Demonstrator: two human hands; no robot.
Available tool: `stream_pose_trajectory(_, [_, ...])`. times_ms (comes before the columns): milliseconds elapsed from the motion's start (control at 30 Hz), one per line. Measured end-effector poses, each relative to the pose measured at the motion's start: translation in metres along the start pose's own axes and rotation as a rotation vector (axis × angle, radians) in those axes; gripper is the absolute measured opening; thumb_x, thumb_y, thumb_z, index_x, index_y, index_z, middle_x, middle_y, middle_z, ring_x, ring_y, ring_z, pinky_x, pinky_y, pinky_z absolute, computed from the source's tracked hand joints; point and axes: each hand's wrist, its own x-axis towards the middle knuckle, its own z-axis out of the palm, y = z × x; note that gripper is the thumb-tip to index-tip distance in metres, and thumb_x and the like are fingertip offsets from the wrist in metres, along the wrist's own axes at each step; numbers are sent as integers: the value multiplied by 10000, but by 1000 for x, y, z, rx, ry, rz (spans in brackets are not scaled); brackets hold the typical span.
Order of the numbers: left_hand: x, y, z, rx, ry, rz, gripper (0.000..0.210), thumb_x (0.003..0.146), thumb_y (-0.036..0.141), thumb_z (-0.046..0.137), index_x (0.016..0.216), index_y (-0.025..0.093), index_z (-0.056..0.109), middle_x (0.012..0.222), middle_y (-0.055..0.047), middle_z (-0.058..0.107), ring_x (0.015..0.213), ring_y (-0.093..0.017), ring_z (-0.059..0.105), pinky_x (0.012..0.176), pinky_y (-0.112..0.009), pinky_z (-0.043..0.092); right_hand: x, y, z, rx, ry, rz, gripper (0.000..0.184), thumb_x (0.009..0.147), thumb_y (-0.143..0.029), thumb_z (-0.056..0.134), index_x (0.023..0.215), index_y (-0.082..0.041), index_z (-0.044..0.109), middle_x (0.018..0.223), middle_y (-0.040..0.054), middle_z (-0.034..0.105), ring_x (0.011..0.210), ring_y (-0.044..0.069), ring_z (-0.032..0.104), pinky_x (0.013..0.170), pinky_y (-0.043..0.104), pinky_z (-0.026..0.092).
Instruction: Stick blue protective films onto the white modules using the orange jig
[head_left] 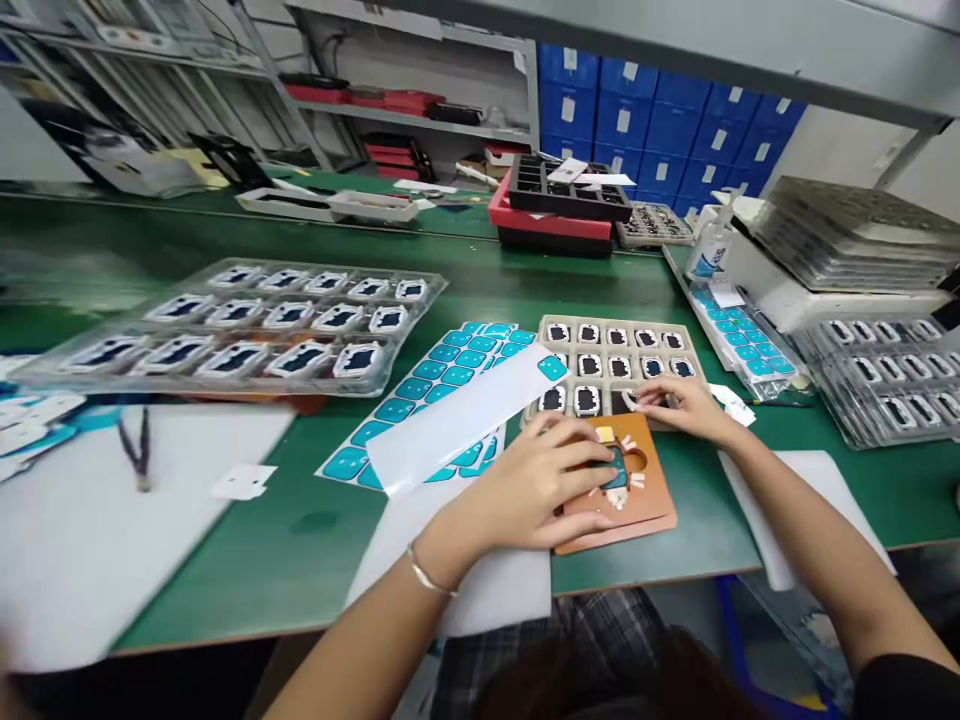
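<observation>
My left hand (529,485) lies with fingers stretched over an orange fixture block (652,505), its fingertips on a teal piece (616,470) seated there. Small pale strips and a yellow bit surround that piece. At the block's far edge my right hand (686,408) pinches a small white-framed part (628,402) by the front row of a beige tray (541,330). Several white-framed dark parts sit in this tray's pockets. Left of it, a white backing strip (450,425) with one teal sticker (553,367) at its end crosses sheets of teal stickers (409,388).
A clear tray of framed parts (409,330) stands at the left, with tweezers (139,455) on a white sheet nearby. Stacked clear trays (885,380) and a pump bottle (712,240) are at the right. Black and red trays (555,215) stand behind.
</observation>
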Motion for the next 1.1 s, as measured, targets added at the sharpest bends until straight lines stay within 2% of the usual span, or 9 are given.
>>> stream_pose_trajectory(133, [0,0,1,12,18,17,343,953,460,542,1137,214,696,1163,-79,723,1142,-285,560,972,-459,347,-2,-12,1,144,199,55,348,883,-464,648,1070,-171,656,860,57,698,722,149,679,626,279,573])
stream_pose_trajectory(233, [0,-1,0,21,44,35,322,949,441,559,1119,204,693,1157,-63,725,1128,-279,564,963,-444,347,-6,-33,2,236,228,67,375,897,-508,625,1097,-193,656,868,40,694,633,129,678,593,279,597])
stream_pose_trajectory(367, [0,0,0,27,48,40,317,949,429,563,1121,195,691,1145,-70,724,1121,-276,562,960,-436,348,-16,-70,4,343,101,43,239,900,-398,663,991,-181,705,829,35,719,615,128,696,568,250,593])
stream_pose_trajectory(533, [1,1,-2,18,22,21,325,950,432,556,1143,200,679,1123,-75,724,1126,-275,559,971,-444,352,-24,-93,1,101,-128,-44,139,917,-283,657,936,-156,709,657,-7,684,531,87,616,492,191,470])
stream_pose_trajectory(633, [1,1,-2,15,26,28,322,947,418,565,1149,192,669,1118,-69,727,1121,-276,563,977,-445,356,-25,-95,-3,-31,-219,-98,134,928,-264,644,877,-158,708,622,-27,653,527,81,575,535,206,446])
stream_pose_trajectory(767, [1,1,-2,31,41,32,320,933,395,597,1149,168,662,1094,-67,733,1113,-276,569,972,-444,368,-23,-91,-12,-51,-230,-145,129,907,-282,676,949,-172,728,819,21,685,637,101,592,609,235,481])
stream_pose_trajectory(867, [6,0,-6,50,47,46,311,932,395,601,1123,160,669,1074,-70,737,1088,-270,580,955,-437,393,-18,-79,-20,-23,-185,-207,206,863,-312,730,1020,-178,739,1086,94,686,922,166,660,795,302,535])
stream_pose_trajectory(933, [7,0,-8,72,45,74,285,938,385,585,1093,165,681,1069,-74,736,1062,-262,592,936,-425,416,-14,-68,-20,-33,-192,-273,210,845,-297,750,1024,-187,747,1257,115,660,1108,207,634,954,365,496])
stream_pose_trajectory(1100, [-11,-20,6,103,122,167,355,866,444,639,1172,269,686,1102,-41,733,1048,-276,610,891,-395,464,-2,-56,-12,-92,-325,-340,182,798,-225,794,953,-138,758,1257,120,686,985,155,676,919,256,469])
